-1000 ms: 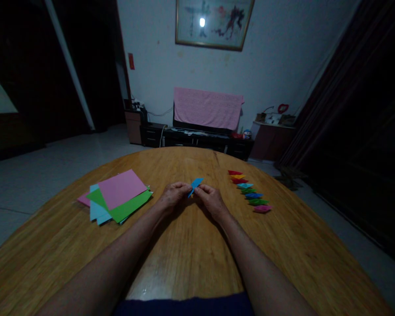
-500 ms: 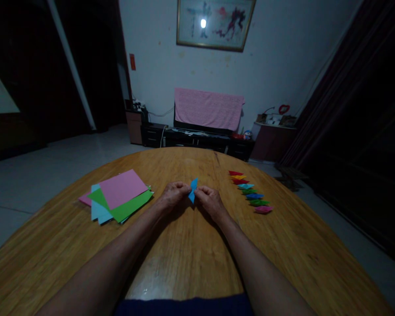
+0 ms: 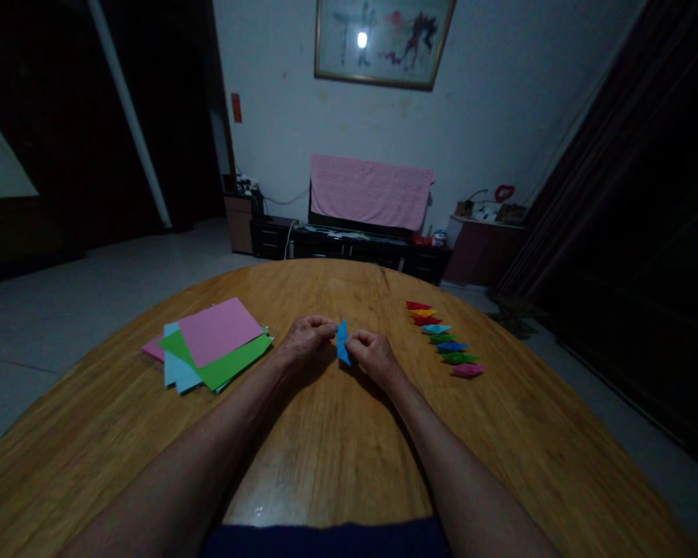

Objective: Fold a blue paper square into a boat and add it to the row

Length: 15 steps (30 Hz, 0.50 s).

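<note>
A small folded piece of blue paper [image 3: 343,345] stands upright between my two hands, just above the middle of the table. My right hand [image 3: 376,358] pinches its right side between thumb and fingers. On the other side, my left hand [image 3: 305,342] is closed, with thumb and fingertips at the paper's upper left edge. The fingers partly hide the folds. To the right lies a slanting row of small folded paper boats, among them a pink boat [image 3: 468,371], a blue boat [image 3: 452,347] and a red boat [image 3: 419,306].
Left of my hands lies a loose pile of paper sheets, with a pink sheet [image 3: 219,329] over a green sheet [image 3: 238,364]. All rest on a round wooden table [image 3: 326,449]. Beyond its far edge, a pink cloth [image 3: 372,190] hangs above a low black cabinet [image 3: 319,246].
The blue paper has turned and now shows a narrower, more even shape, where two pointed ends flared out before. My left fingers have shifted slightly up along its edge.
</note>
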Motion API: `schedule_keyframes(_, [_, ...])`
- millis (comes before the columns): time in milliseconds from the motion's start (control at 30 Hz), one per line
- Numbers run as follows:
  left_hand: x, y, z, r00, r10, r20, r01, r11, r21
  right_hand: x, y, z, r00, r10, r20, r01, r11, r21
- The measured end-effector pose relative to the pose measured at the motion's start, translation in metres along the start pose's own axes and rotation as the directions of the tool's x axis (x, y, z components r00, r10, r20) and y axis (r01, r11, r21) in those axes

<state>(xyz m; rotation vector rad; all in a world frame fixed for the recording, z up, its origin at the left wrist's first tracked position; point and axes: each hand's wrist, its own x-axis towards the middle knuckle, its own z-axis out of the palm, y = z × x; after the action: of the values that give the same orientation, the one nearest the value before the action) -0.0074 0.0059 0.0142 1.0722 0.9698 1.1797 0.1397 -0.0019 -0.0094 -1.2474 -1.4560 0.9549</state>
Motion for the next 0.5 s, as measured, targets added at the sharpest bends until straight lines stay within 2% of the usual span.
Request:
schedule_keyframes(100, [-0.0046,0.0033,0.0018,1.000,0.020,0.002,-0.020,1.000,0.001,0.0013,0.0012,-0.0019,0.998,-0.055,-0.013,0.054,0.996,-0.067])
schedule_keyframes(333, [-0.0061,0.0037,0.0011,0.996,-0.043,0.078,0.047,0.998,-0.048,-0.0007,-0.0019,-0.0038,1.000,0.001,-0.014,-0.001,1.000,-0.006])
schedule_keyframes(500, [-0.0053,0.0000,0.0013,0.999,-0.017,0.048,0.020,0.999,-0.042,-0.0021,-0.0053,-0.0015,1.000,0.013,-0.002,-0.013,1.000,-0.006])
